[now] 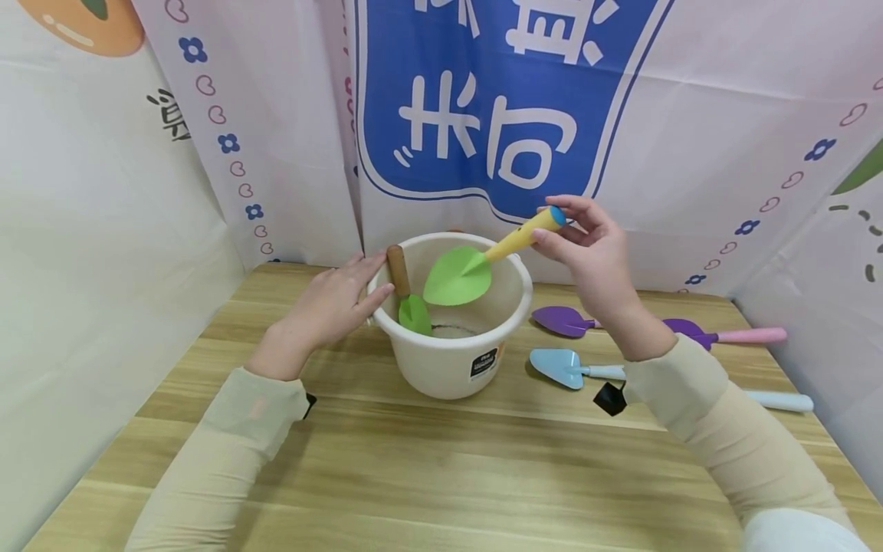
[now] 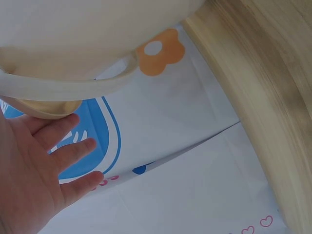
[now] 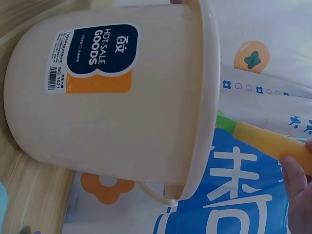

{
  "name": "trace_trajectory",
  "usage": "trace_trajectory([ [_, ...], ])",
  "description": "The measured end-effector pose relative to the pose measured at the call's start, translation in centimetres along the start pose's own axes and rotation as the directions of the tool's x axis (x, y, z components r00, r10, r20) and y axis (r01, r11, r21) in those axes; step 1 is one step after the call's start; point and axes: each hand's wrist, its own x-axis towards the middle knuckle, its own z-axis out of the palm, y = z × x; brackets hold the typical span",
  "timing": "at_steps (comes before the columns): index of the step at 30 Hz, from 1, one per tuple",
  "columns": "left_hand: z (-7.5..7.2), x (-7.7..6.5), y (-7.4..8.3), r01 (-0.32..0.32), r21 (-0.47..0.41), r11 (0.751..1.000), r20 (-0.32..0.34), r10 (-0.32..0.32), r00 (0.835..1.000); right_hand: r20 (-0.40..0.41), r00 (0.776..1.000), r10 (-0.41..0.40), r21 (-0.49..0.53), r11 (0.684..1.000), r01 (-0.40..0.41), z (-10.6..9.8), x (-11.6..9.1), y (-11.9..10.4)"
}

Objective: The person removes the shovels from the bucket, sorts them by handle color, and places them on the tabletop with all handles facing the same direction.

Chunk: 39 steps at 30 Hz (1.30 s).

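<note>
My right hand (image 1: pixel 595 257) pinches the yellow, blue-tipped handle of a trowel (image 1: pixel 512 245) in the head view. Its green leaf-shaped blade hangs over the mouth of a cream bucket (image 1: pixel 448 366). In the right wrist view the yellow handle (image 3: pixel 273 146) slants past the bucket's rim, with most of the blade hidden behind it. My left hand (image 1: pixel 338 297) rests on the bucket's left rim, fingers extended; the left wrist view shows the same hand (image 2: pixel 36 170) beside the bucket's handle. Inside the bucket, a green trowel with a wooden handle (image 1: pixel 398 270) leans against the left wall.
Right of the bucket lie a purple trowel (image 1: pixel 562 321), a light blue trowel (image 1: pixel 557 366) and another purple one with a pink handle (image 1: pixel 752 336). A pale blue handle (image 1: pixel 782 400) shows beyond my right sleeve. Printed cloth (image 1: pixel 290 138) hangs behind the wooden table (image 1: pixel 441 475).
</note>
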Motion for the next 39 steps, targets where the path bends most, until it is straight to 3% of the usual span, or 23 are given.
trace_trajectory([
  [10,-0.1,0.0,0.0,0.003,0.000,1.000,-0.001,-0.003,1.000,-0.069,0.993,0.097,0.197,0.977,-0.082,-1.6,-0.9,-1.5],
  [20,-0.2,0.0,0.1,0.011,0.000,1.000,0.015,-0.011,1.000,-0.077,0.971,0.225,0.439,0.882,-0.170,-3.9,-1.7,-2.1],
  [34,-0.1,0.0,0.1,-0.001,0.000,1.000,0.009,0.001,1.000,-0.059,0.974,0.220,0.628,0.766,-0.135,-8.1,-3.9,-2.4],
  [39,-0.2,0.0,0.2,-0.001,0.000,1.000,0.006,0.001,1.000,-0.067,0.970,0.233,0.633,0.762,-0.140,-9.6,-4.8,-2.5],
])
